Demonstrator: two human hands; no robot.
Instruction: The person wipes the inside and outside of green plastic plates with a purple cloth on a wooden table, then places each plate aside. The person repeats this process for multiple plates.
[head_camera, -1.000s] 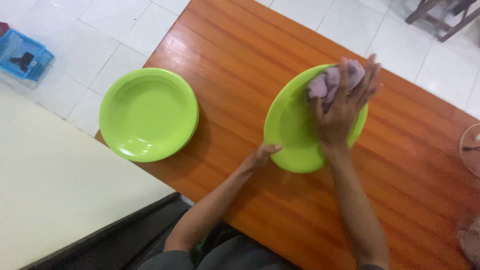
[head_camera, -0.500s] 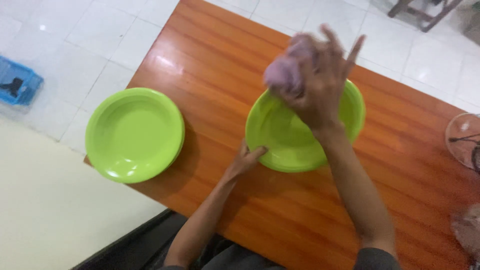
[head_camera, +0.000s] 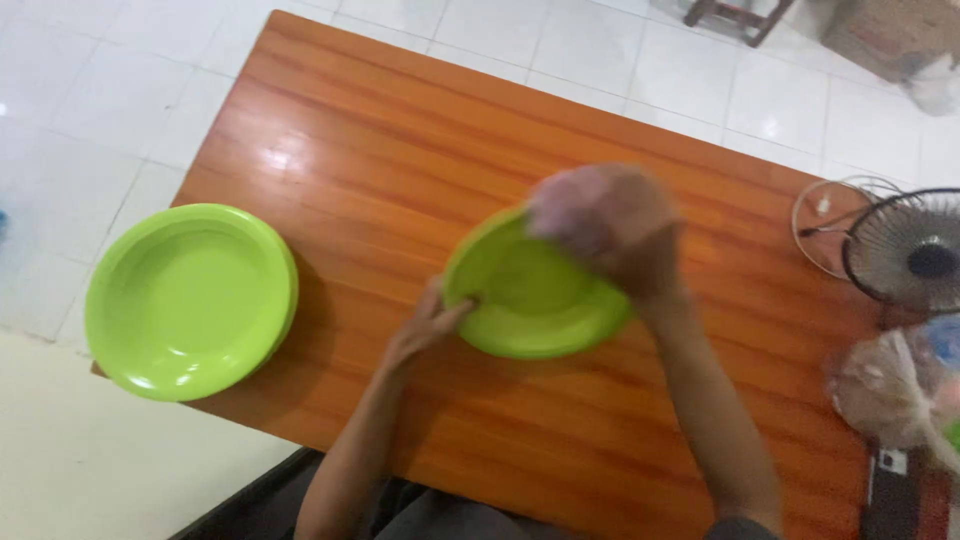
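Since the last two looks my view has swung right: the second green plate now sits at the desk's left corner, and a small fan and a clear bag have come into view on the right. The right hand was flat on the plate a second ago, lifted clear half a second ago, and is now back low over the plate's far rim, motion-blurred. I read this as repeated wiping strokes, so the work is mid-cycle.

Right fingers: curled shut around a bunched pinkish cloth; the blur hides whether the cloth actually touches the plate.

Left hand: fingers loosely bent, tips pressed on the plate's near-left rim, bracing it, not wrapped round it. This has held through all three looks.

The plate rests near mid-desk, its left edge seemingly tipped up a little.
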